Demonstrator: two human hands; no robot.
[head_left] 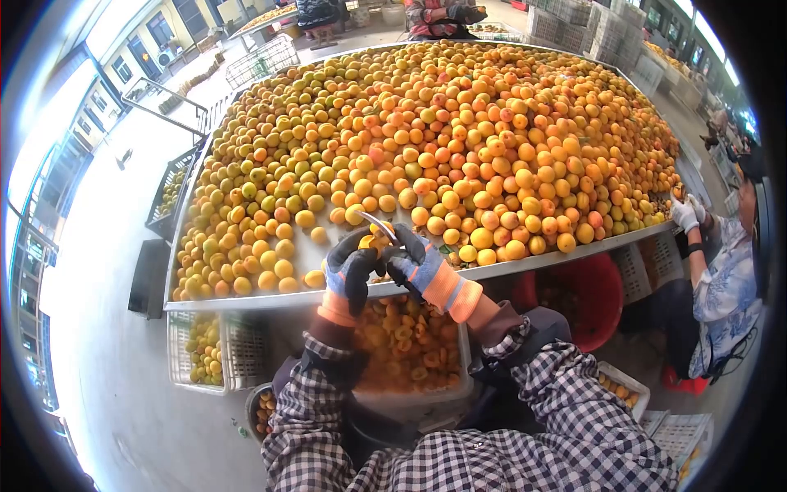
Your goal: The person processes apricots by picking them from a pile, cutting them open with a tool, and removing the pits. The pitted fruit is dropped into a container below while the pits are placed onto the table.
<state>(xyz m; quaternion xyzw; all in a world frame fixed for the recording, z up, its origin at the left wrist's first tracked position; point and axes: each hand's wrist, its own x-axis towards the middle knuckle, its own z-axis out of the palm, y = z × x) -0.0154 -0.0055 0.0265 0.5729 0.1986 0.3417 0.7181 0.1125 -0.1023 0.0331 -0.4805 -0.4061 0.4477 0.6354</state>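
Orange and yellow apricots (pixel 492 139) cover a large metal-rimmed table (pixel 246 303). Over the table's near edge, my left hand (pixel 351 266), in a black and grey-blue glove, is closed around an apricot (pixel 377 240). My right hand (pixel 416 261), gloved alike with an orange cuff, grips a small knife (pixel 379 225); its curved metal blade points up and left beside the fruit. Both hands nearly touch. Below them, a pale crate (pixel 466 361) holds opened apricot halves (pixel 406 344). The knife's handle is hidden by my right fingers.
A red tub (pixel 602 299) stands under the table, right of my arms. White crates (pixel 246 353) are at the lower left, beside a dark bin (pixel 149 279). At right, a co-worker's gloved hands (pixel 687 213) hold fruit. Another person (pixel 443 16) works across the table.
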